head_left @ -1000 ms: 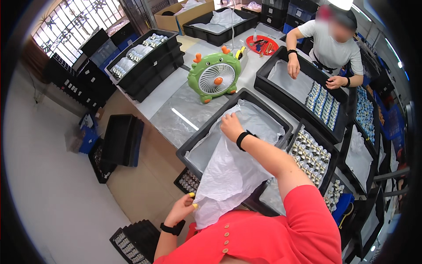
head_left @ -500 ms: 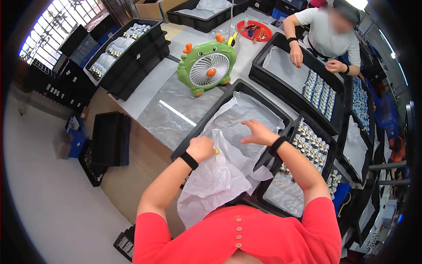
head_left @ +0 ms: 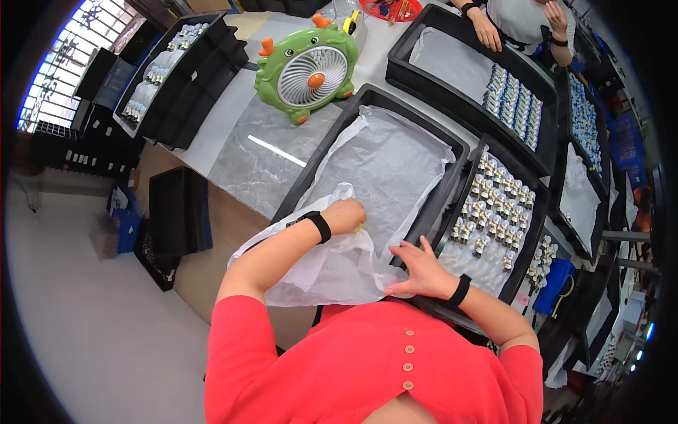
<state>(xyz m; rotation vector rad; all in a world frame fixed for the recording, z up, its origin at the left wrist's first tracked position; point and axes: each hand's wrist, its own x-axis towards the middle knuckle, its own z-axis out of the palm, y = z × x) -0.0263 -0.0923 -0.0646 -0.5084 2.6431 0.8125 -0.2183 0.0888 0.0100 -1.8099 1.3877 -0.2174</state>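
Note:
A black tray (head_left: 464, 150) lined with a thin white sheet (head_left: 395, 152) lies in front of me. Over its near left part, my left hand (head_left: 346, 215) is closed above a second, crumpled white sheet (head_left: 318, 263) that drapes past the tray's near edge. Something small and yellow shows at its fingertips; the grip itself is hidden. My right hand (head_left: 424, 272) rests at the near right corner, thumb and fingers spread, touching the sheet's edge. Beside it stands a black tray (head_left: 540, 212) with rows of small clear-topped metal parts (head_left: 498, 205), several under a clear film.
A green fan (head_left: 314, 74) stands on the grey tabletop (head_left: 272, 169) beyond. Stacked black trays (head_left: 194, 88) are at the left. Across the table, a co-worker's hand (head_left: 487, 32) is over another tray (head_left: 395, 67) of parts. Black crates (head_left: 180, 212) sit on the floor.
My left hand has moved forward and slightly right over the tray. My right hand has come down and back to its near right corner. The loose sheet lies flatter across the tray's near end.

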